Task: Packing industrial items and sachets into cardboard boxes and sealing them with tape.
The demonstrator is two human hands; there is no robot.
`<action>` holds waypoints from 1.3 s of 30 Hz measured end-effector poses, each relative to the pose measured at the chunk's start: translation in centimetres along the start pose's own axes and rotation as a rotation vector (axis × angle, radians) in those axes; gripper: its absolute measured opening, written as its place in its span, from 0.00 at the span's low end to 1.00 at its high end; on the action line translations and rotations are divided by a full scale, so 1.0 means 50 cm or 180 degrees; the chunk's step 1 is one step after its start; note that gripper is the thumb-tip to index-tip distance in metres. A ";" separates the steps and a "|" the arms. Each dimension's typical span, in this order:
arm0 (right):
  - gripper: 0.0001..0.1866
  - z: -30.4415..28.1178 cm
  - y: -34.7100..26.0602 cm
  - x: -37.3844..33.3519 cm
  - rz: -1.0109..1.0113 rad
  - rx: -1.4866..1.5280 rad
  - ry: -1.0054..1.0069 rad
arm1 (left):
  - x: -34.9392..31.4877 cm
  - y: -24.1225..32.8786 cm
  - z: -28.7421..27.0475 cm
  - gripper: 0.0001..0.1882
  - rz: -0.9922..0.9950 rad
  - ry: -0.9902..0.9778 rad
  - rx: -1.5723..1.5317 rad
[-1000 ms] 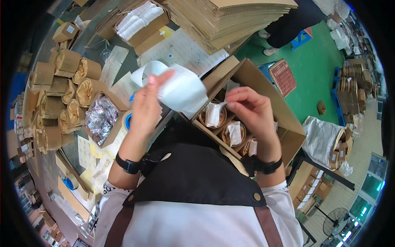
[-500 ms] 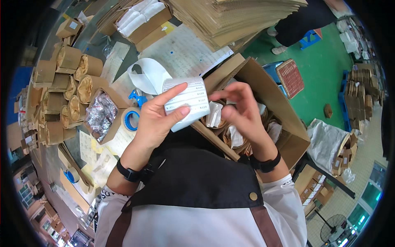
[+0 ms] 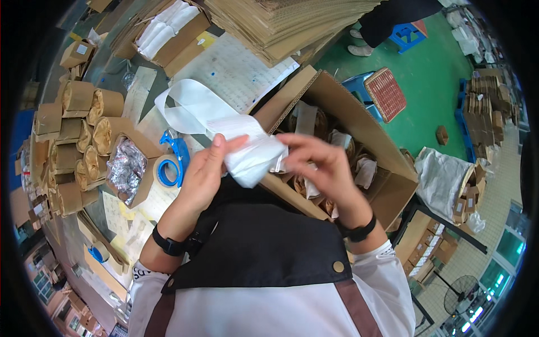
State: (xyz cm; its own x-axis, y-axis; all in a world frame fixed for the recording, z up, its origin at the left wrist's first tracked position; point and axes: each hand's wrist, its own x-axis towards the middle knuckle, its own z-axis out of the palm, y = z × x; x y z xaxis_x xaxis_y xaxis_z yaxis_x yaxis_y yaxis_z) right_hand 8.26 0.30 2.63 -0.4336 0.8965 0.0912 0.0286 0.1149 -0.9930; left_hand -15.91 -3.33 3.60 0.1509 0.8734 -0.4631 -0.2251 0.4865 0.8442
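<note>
A roll of white labels (image 3: 240, 135) is in my left hand (image 3: 203, 178), the thumb lying along its near left side. From the roll a loose white strip (image 3: 193, 90) loops out over the table. My right hand (image 3: 325, 165) is at the roll's right edge, its bent fingertips pinching there; motion blur hides exactly what part they grip. Below and to the right of the roll stands an open cardboard carton (image 3: 368, 115). Inside are several round brown items with white paper pieces (image 3: 366, 171) on them.
Blue tape dispenser (image 3: 178, 154) and a small box of shiny plastic packets (image 3: 128, 163) lie left. Paper-wrapped rolls (image 3: 78, 135) are stacked further left. Flat cardboard (image 3: 292, 25) is piled at the back. A stool with a woven seat (image 3: 385, 94) stands beyond the carton; a person's legs (image 3: 387, 22) are behind.
The label roll has tilted in my left hand, its printed face now blurred. My right hand has moved left and down to the roll's edge, and its fingers have closed together.
</note>
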 end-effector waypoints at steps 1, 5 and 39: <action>0.07 -0.042 0.038 0.019 0.0511 0.0086 0.0083 | 0.001 -0.004 -0.007 0.29 -0.0002 0.0019 -0.0023; 0.10 -0.194 0.247 0.093 0.1308 -0.2132 -0.0349 | 0.016 0.001 -0.008 0.18 0.0641 0.0582 -0.0432; 0.23 -0.273 0.322 -0.140 0.0628 -0.3748 0.0821 | 0.014 -0.020 0.057 0.21 0.0219 -0.0120 0.0202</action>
State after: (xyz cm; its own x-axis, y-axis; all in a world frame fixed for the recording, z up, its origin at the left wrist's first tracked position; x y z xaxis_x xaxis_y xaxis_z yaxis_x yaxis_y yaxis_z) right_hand 24.07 1.70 -12.97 -0.1421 0.9856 0.0919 0.9301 0.1647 -0.3284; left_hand -12.81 -3.28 3.21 0.1737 0.9025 -0.3940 -0.1749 0.4220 0.8896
